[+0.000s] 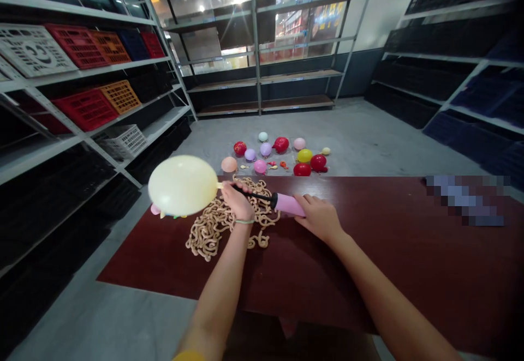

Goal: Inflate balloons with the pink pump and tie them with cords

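A pale yellow balloon (183,185), swollen with air, points left with its neck at the tip of a balloon pump. My left hand (237,200) is closed around the balloon's neck and the pump's front end. The pump (287,204) has a pink barrel and a black rod that shows between my hands. My right hand (321,216) grips the pink barrel at its right end. Under my left hand a heap of uninflated beige balloons (208,230), long and curled, lies on the dark red table (311,274).
On the floor beyond the table lie several inflated balloons (281,144) in red, pink, purple and yellow. Shelves with coloured crates (84,110) stand at left; bare-looking metal racks (257,50) stand behind. A blurred-out object (464,200) rests on the table's right.
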Motion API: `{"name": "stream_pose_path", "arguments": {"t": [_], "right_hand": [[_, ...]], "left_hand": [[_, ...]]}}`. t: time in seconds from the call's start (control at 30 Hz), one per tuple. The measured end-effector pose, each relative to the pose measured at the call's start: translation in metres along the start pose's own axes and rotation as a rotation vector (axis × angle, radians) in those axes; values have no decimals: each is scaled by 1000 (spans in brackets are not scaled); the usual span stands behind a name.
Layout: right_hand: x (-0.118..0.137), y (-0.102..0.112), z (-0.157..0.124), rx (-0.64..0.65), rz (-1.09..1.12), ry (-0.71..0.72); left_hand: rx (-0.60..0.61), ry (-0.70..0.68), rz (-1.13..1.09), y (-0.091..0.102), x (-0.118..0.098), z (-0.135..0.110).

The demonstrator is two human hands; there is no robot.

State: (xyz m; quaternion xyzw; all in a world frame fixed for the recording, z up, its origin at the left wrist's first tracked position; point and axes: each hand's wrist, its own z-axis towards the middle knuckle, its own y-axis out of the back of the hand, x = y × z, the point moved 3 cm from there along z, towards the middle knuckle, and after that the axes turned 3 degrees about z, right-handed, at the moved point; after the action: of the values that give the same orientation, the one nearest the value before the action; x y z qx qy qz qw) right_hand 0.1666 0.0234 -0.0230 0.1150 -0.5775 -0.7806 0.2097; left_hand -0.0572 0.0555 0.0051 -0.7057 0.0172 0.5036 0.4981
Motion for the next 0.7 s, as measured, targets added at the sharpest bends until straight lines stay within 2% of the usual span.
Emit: {"name": "stream_pose_path", "arguments": {"t": [0.1, 0.2, 0.27, 0.4, 0.5, 0.6, 0.7], "right_hand": [[17, -2, 0, -24, 73, -2], [17, -3, 1, -37, 96, 9], [7, -2, 2, -34, 86, 19], [-24, 1, 1, -20, 34, -9], [-36, 4, 0, 14, 17, -29], [-28, 5, 0, 33, -1, -28], [-4, 3, 0, 41, 28, -31]], "left_hand": [[115, 58, 15, -10, 18, -19], [187, 70, -9, -13, 25, -26], [174, 54, -20, -12, 22, -23], [68, 4, -16, -6, 4, -4], [8, -9, -8, 1, -8, 10], [-32, -16, -10, 4, -11, 13], [43, 11, -13, -2, -3, -1]]}}
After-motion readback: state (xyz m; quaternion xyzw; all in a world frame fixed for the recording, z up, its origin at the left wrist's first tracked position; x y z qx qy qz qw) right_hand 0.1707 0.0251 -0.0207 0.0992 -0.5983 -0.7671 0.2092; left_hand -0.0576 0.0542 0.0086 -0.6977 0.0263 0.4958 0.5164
